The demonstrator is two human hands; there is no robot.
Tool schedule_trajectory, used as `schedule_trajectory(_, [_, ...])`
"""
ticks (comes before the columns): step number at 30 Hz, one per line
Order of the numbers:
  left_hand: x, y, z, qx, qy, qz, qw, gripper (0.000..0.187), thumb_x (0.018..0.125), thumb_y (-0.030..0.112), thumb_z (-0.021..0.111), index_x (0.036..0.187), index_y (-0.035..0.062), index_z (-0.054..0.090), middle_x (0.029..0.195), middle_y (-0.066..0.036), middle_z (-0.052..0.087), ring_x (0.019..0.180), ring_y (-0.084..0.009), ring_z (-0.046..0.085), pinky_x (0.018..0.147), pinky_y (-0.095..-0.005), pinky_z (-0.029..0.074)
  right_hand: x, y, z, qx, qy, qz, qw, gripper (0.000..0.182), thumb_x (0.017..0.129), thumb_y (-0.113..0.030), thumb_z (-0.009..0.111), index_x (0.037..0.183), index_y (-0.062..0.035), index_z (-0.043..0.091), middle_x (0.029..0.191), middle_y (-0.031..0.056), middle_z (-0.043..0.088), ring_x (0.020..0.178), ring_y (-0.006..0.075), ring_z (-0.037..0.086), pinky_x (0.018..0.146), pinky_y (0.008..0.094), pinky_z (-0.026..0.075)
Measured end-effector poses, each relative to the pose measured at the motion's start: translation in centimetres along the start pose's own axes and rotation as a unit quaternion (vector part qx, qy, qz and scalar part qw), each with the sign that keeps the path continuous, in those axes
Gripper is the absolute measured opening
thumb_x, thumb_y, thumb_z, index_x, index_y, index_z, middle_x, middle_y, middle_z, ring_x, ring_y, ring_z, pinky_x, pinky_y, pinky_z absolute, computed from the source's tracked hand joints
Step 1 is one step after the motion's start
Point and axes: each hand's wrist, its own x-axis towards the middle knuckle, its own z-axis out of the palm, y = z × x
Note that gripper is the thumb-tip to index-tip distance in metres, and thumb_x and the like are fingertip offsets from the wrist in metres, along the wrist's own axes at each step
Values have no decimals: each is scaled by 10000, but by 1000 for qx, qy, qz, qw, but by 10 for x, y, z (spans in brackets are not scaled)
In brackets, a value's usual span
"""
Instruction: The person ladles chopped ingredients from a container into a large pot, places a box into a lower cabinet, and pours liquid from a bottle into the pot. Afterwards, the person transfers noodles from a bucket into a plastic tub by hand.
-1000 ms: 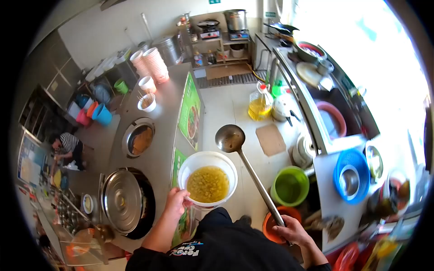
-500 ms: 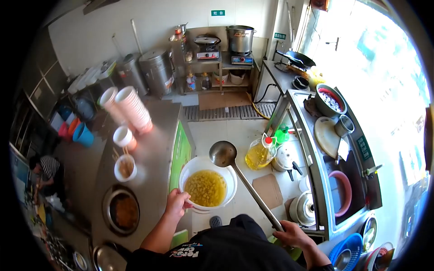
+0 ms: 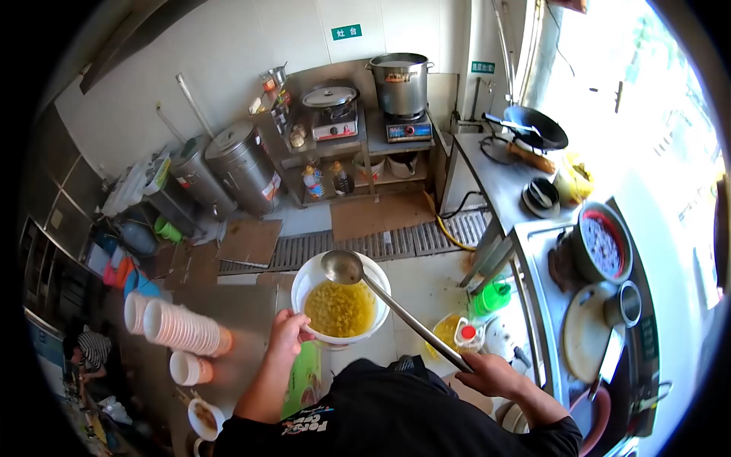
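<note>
My left hand (image 3: 288, 332) grips the rim of a white bucket (image 3: 375, 268) at its left side. Yellow liquid with small pale pieces (image 3: 339, 311) lies inside the bucket. My right hand (image 3: 487, 373) is closed around the handle end of a long metal ladle (image 3: 411, 318). The ladle's bowl (image 3: 343, 267) is over the far part of the bucket, and it looks empty apart from a dull sheen.
Stacked paper cups (image 3: 183, 327) stand on the steel counter (image 3: 247, 305) at left. An oil jug (image 3: 449, 335) and a green bottle (image 3: 492, 298) are on the floor at right, beside the sink unit. Ahead, a large pot (image 3: 400, 87) sits on a stove. Another person (image 3: 93, 350) is at far left.
The view has moved forward toward the stoves and tilted. The bucket and ladle are still held, and the ladle's bowl has shifted left over the bucket.
</note>
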Motion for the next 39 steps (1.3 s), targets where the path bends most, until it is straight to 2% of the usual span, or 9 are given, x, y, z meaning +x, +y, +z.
schedule_trajectory(5, [83,121,72,-23,-20,26,999,162,737,18,605,868,45,514,792,-70,585,570,-175,592,448,-302,547,105,-31,-129,-72,15,-13,997,266,827,-273,636,950,-72,512,703,195,591,692,415,594,603,493,466])
schedule_trajectory(8, [220,136,121,-8,-87,19,996,160,734,27,610,863,41,518,785,-70,586,560,-176,595,433,-312,549,222,18,-170,-134,23,27,990,275,822,-280,638,952,-74,510,679,187,595,660,417,591,582,503,461])
schedule_trajectory(13, [308,228,184,16,-91,20,995,145,748,51,600,869,39,521,776,-72,596,544,-169,586,445,-311,544,313,3,-252,-128,33,48,990,282,815,-265,631,960,-63,496,700,193,599,701,414,601,632,511,471])
schedule_trajectory(14, [365,237,204,20,-101,12,995,165,744,50,603,891,42,527,788,-71,598,566,-166,594,441,-304,535,364,24,-269,-128,32,52,990,276,814,-259,631,959,-65,497,695,189,597,697,413,601,630,509,472])
schedule_trajectory(19, [420,354,271,25,-129,42,990,135,771,52,597,891,47,535,777,-74,606,576,-154,587,420,-291,511,432,-4,-368,-138,77,71,985,216,783,-174,641,948,-72,546,727,187,606,695,408,605,621,482,485])
schedule_trajectory(21, [455,382,298,10,-117,48,992,143,762,47,617,886,35,546,766,-72,603,568,-160,586,398,-279,500,470,6,-399,-126,92,68,985,277,772,-155,630,1017,-44,564,711,194,605,690,402,611,623,465,495])
schedule_trajectory(23, [500,413,323,15,-122,82,989,148,754,57,629,873,41,543,761,-63,596,559,-157,579,410,-283,499,523,35,-436,-113,116,25,986,290,786,-185,610,1048,-75,551,712,202,610,687,414,603,629,495,483])
schedule_trajectory(29, [577,489,402,11,-57,108,992,164,736,63,636,869,53,540,780,-53,580,549,-146,555,455,-280,497,646,97,-551,-162,113,-84,977,390,772,-130,646,1125,-24,517,728,164,618,684,377,620,589,459,487])
schedule_trajectory(39, [665,616,493,25,-7,103,994,143,742,64,632,849,37,541,802,-78,585,582,-173,579,416,-250,482,803,116,-708,-308,101,-181,929,457,816,-148,629,1219,-10,463,786,125,602,681,318,610,594,413,482])
